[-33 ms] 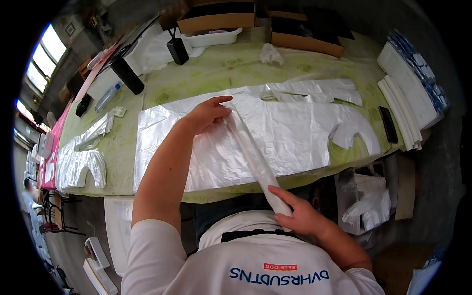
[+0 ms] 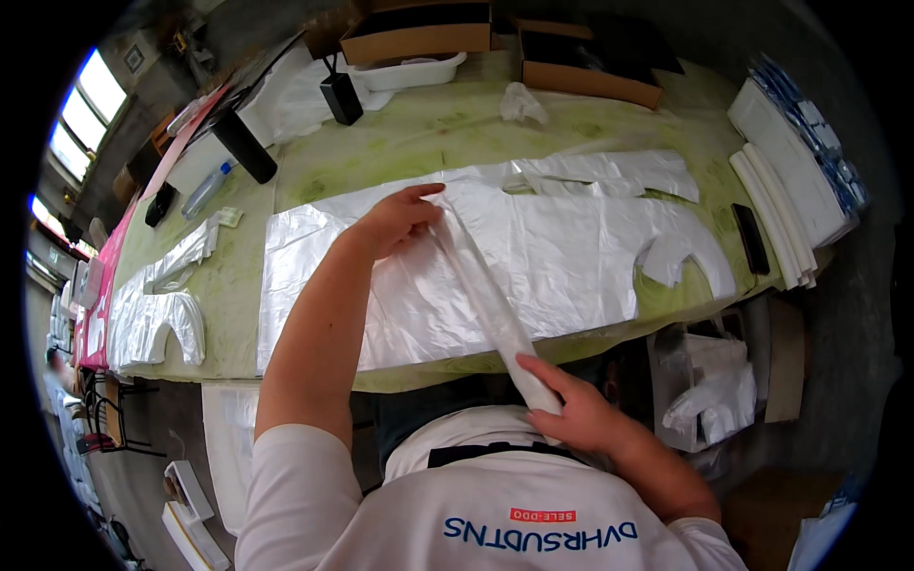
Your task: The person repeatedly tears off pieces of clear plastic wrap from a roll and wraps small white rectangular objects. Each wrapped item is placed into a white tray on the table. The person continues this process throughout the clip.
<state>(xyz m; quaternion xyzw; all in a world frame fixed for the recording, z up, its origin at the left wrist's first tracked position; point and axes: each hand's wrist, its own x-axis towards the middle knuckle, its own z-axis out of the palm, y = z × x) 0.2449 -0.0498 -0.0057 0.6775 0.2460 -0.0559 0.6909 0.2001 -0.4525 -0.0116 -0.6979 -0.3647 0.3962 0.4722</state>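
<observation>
A long, narrow folded white plastic bag [image 2: 487, 303] runs slantwise between my two hands. My left hand [image 2: 407, 217] is closed on its far end, with the index finger reaching past it. Around the near end, at the table's front edge close to my waist, my right hand [image 2: 576, 411] is wrapped, thumb on top. Beneath the folded strip, flat white plastic carrier bags [image 2: 581, 252] with cut-out handles lie spread over the table. Another white carrier bag [image 2: 143, 319] lies farther left, its handles toward the near side.
A green patterned cloth [image 2: 428, 138] covers the table. Toward the back are a black cylinder [image 2: 245, 147], a water bottle [image 2: 207, 192], a black box with a loop [image 2: 341, 97] and cardboard boxes [image 2: 590, 81]. A phone [image 2: 750, 240] and white rolls [image 2: 769, 219] lie at right.
</observation>
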